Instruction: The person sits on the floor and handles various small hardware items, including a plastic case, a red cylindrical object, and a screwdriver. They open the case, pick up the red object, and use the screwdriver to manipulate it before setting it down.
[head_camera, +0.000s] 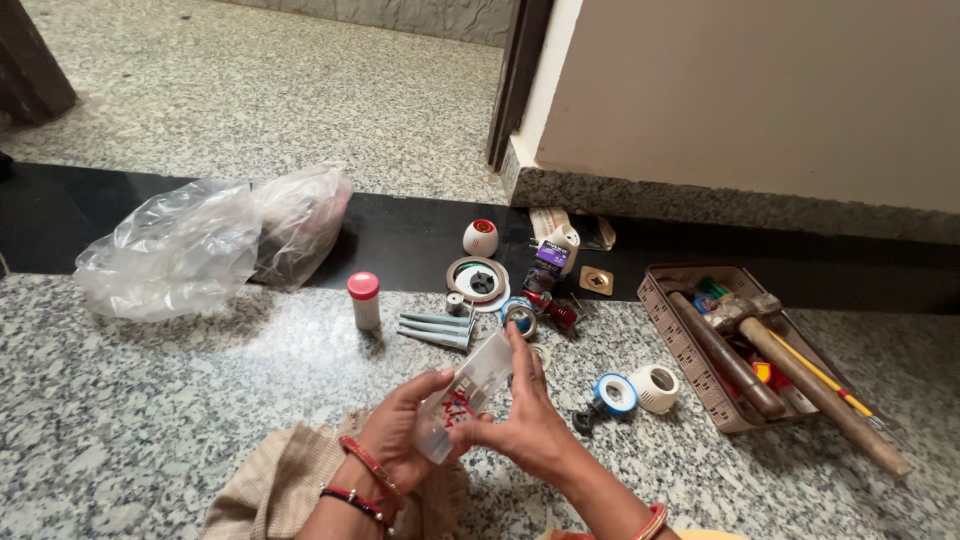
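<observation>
Head view is showing me holding a small clear plastic box just above the speckled stone floor, with red bits inside it. My left hand is cradling the box from below, fingers closed around its lower end. My right hand is gripping the side, with one finger reaching up along the upper edge. To handle it well, I judge I should be keeping the box level and the left grip firm, so the small red pieces are not spilling out.

Just beyond the box, a blue-rimmed tape roll is lying next to some grey wall plugs and a white bottle with a red cap. Further right, another blue tape roll is touching a white roll. A brown tray is holding a hammer and other tools. Far left, two crumpled plastic bags are resting across the dark strip of floor. A beige cloth is lying under my left wrist.
</observation>
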